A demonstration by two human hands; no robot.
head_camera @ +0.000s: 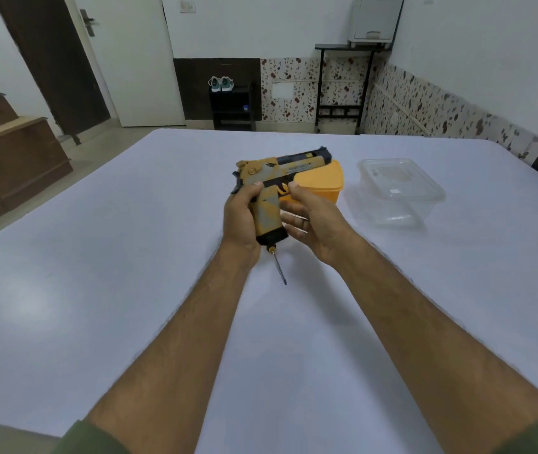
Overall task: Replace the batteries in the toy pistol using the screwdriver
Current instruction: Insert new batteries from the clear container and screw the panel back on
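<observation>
The toy pistol (274,188) is held up over the table's (97,290) middle, left hand (241,221) wrapped round the grip, right hand (313,221) loosely curled at the trigger guard, probably hunting the battery cover. The screwdriver (279,267) lies just beneath; an orange tub (323,185) and clear container (398,191) sit behind, with bare tabletop all around.

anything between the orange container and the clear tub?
Nothing. In the head view, only a bare strip of white table separates the orange container from the clear tub; they stand apart.
</observation>
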